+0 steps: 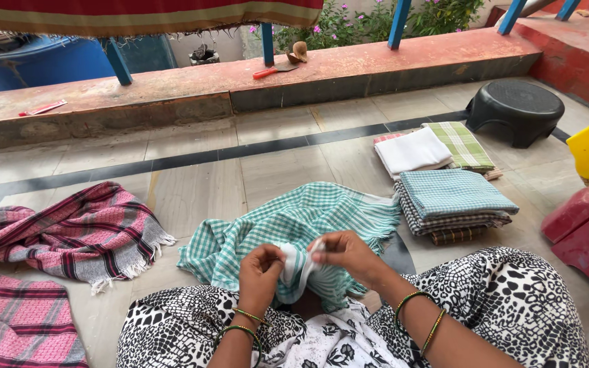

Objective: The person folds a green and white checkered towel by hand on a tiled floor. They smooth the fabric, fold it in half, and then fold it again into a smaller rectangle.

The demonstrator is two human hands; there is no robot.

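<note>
Hands (pixel 260 269) (pixel 345 253) probably pinching checked towel (pixel 294 225)

We sit on a pale tiled floor (pixel 281 170) crossed by a dark stripe. On it lie a crumpled pink plaid cloth (pixel 69 232), a teal checked cloth (pixel 294 218) (partly spread), two stacks of folded checked cloths (pixel 444 184) and a round black plastic stool (pixel 515 109).

Both hands' fingers (pixel 318 245) pinched together
</note>
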